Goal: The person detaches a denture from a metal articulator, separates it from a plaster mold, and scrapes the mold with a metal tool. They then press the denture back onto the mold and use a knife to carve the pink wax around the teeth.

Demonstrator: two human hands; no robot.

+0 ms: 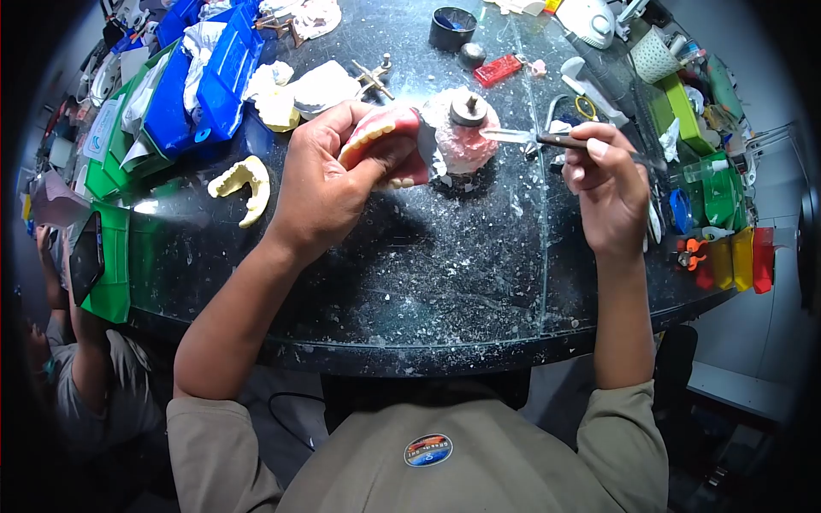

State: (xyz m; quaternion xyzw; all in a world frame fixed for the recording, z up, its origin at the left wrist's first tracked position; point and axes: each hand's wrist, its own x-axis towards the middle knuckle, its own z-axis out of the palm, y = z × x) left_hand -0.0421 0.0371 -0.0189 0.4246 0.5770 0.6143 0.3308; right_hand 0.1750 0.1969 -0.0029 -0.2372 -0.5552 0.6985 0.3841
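Observation:
My left hand (329, 175) is closed around a denture (400, 121) with pink gums and a row of yellowish teeth; the thumb lies across its hollow side. A grey piece shows at the denture's right edge. In my right hand (611, 184) a wax knife (510, 136) is pinched near its dark handle, its metal blade pointing left. The blade tip overlaps a rounded burner-like body (479, 154), crusted pink and white with a round metal top (468, 109). Left of my left hand lies a yellowish horseshoe-shaped dental cast (253, 192).
Blue bins (227, 85) and green bins (107, 282) line the left side. At the back are plaster pieces (323, 87), a dark cup (452, 30) and a red block (498, 70). Tools and coloured containers (742, 259) crowd the right. Another person (94, 368) sits at far left.

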